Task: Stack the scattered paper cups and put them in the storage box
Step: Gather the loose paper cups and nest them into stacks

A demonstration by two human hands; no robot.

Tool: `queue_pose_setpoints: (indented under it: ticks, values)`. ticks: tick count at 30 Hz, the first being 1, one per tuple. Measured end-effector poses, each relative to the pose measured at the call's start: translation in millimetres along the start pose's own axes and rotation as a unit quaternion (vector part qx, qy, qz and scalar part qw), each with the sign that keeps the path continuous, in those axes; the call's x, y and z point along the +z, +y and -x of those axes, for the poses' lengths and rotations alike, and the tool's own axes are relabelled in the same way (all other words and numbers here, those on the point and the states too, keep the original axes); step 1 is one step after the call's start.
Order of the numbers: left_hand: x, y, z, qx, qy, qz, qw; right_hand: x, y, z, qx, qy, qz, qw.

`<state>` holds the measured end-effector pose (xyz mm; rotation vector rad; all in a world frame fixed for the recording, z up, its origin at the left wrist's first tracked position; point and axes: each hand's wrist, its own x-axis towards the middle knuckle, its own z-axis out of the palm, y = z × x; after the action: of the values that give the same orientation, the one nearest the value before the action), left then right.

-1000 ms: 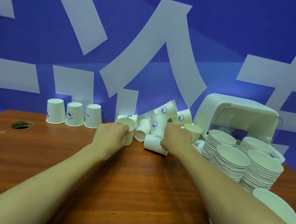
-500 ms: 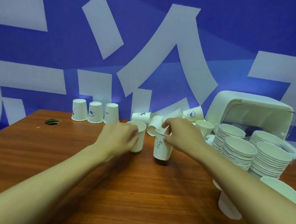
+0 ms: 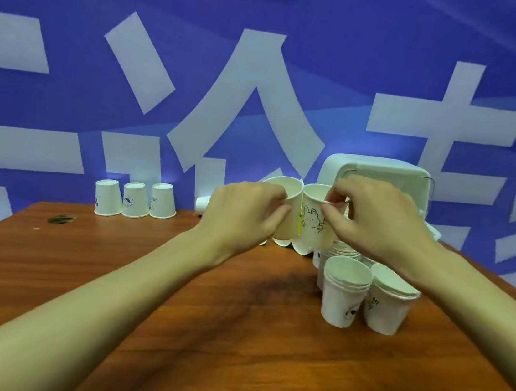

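**Lift complete, nesting next**

Half a second ago both cups stood on the table; now each hangs in the air above its far middle. The left hand curls its fingers round the wall of a plain cup. The right hand pinches the rim of the rabbit-print cup between thumb and fingertips. The two cups touch side by side, mouths up, neither inside the other, so dropping one into the other looks like the next move.

The storage box stands toward the far right corner, partly behind the right hand. Finished stacks crowd the right side just under the right wrist and are the likeliest thing to get knocked. The three upturned cups wait along the far edge to the left, near a cable hole. Bare wood across the near and left parts gives working room.
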<state>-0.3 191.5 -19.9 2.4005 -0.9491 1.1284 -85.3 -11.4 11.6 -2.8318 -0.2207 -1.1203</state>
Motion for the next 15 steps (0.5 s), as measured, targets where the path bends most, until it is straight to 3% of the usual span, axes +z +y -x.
queue_pose_setpoints:
  ticks: [9, 15]
  values:
    - [3.2, 66.2, -19.2, 0.055, 0.011, 0.062, 0.997, -34.8, 52.7, 34.2, 0.069, 0.039, 0.051, 0.996]
    - [16.3, 90.8, -13.7, 0.092, -0.048, 0.093, 0.990, -42.0, 74.3, 64.7, 0.095, 0.035, 0.071, 0.992]
